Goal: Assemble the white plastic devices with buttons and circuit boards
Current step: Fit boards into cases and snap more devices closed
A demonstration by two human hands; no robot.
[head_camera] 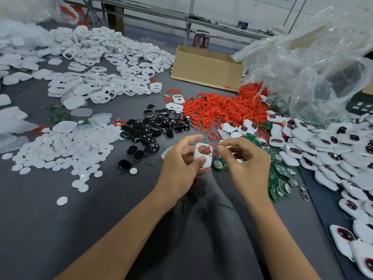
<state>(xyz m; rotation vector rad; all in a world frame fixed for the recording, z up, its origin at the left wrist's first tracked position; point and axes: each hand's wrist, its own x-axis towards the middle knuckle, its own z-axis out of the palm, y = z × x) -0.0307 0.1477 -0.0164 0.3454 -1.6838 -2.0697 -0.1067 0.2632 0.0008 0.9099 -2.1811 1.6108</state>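
My left hand (182, 162) grips a white plastic shell (202, 156) with two openings, thumb on its lower part. My right hand (242, 158) pinches a thin red ring (212, 150) and holds it against the shell's upper opening. Green circuit boards (280, 174) lie in a heap just right of my hands. Black buttons (153, 126) are piled beyond my hands, and a mound of red rings (222, 110) sits behind them. Finished white devices with dark buttons (327, 150) spread along the right.
Empty white shells (105, 63) cover the far left of the grey table. White round discs (66, 150) lie at the left. A cardboard box (205, 67) stands at the back, and a crumpled clear plastic bag (312, 63) at the right.
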